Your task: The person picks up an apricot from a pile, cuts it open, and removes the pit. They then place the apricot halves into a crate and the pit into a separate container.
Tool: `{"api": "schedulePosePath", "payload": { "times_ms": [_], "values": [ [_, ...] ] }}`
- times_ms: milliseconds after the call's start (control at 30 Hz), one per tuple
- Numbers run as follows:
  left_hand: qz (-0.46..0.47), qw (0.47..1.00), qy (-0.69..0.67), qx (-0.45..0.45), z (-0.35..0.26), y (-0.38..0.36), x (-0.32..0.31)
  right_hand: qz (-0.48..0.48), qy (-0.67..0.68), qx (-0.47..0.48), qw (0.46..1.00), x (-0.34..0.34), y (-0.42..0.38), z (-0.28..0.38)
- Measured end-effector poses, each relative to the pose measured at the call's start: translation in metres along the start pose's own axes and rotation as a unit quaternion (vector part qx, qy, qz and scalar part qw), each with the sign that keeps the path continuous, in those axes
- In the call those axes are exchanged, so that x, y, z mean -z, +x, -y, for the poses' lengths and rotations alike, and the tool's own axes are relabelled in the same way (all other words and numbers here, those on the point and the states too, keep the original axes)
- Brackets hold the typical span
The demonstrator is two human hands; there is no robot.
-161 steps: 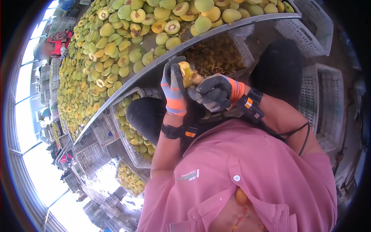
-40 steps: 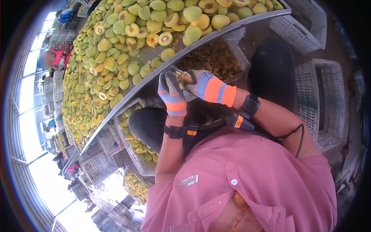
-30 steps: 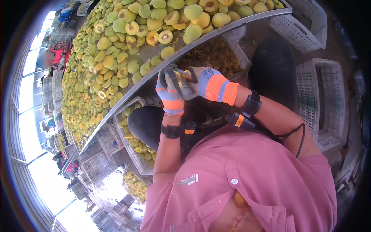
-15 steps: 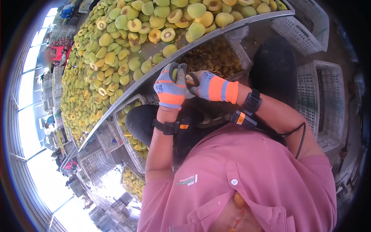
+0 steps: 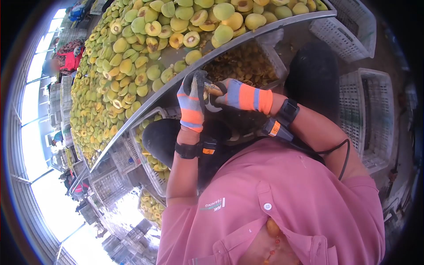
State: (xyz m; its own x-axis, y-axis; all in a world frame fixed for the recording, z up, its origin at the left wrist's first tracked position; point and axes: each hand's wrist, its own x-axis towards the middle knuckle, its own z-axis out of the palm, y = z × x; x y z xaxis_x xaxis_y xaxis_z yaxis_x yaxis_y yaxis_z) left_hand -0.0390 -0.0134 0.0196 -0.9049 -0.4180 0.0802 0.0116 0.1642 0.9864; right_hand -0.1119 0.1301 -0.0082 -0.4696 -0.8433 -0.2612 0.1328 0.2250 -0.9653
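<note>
My left hand (image 5: 191,99), in a grey and orange work glove with dark fingertips, is closed just beyond the table's metal rim (image 5: 176,84). What lies inside its curled fingers is hidden. My right hand (image 5: 236,95), gloved alike, grips a small tool with a brownish handle (image 5: 215,89) that points at the left fingers. Both hands nearly meet over a crate (image 5: 277,62) holding brown and yellow scraps (image 5: 243,66). Past the rim, green-yellow peaches (image 5: 125,66), many of them halved, cover the table.
White plastic crates (image 5: 384,119) stand on the right, another (image 5: 342,37) at the upper right. Beside my left knee is a crate of peaches (image 5: 157,165). Further left, a person in red (image 5: 70,59) is beyond the table, near stacked crates (image 5: 110,187).
My left hand has turned, its fingers more upright, and a green piece seen in it is now out of sight. The tool in my right hand shows more clearly.
</note>
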Motion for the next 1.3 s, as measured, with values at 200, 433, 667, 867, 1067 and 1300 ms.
{"api": "schedulePosePath", "payload": {
  "times_ms": [200,433,667,867,1067,1300],
  "values": [
    [-0.094,0.993,0.063,-0.023,0.013,-0.006,-0.017,-0.058,-0.041,0.002,0.997,-0.019,0.004,-0.018],
    [-0.127,0.987,0.08,0.053,0.013,0.008,-0.033,-0.08,-0.099,0.021,0.992,-0.013,0.006,-0.021],
    [0.032,0.994,0.104,0.029,0.011,0.022,-0.014,0.026,0.076,-0.082,0.993,0.018,-0.02,0.026],
    [0.275,0.956,0.1,0.03,-0.027,0.03,0.007,0.156,0.081,0.177,0.968,0.023,0.0,-0.024],
    [0.185,0.957,0.204,-0.092,-0.032,0.005,0.003,0.265,0.167,0.066,0.948,0.037,-0.016,-0.007],
    [0.078,0.976,0.174,-0.101,-0.059,-0.009,0.001,0.246,0.223,0.093,0.939,0.007,-0.027,0.003]
  ]
}}
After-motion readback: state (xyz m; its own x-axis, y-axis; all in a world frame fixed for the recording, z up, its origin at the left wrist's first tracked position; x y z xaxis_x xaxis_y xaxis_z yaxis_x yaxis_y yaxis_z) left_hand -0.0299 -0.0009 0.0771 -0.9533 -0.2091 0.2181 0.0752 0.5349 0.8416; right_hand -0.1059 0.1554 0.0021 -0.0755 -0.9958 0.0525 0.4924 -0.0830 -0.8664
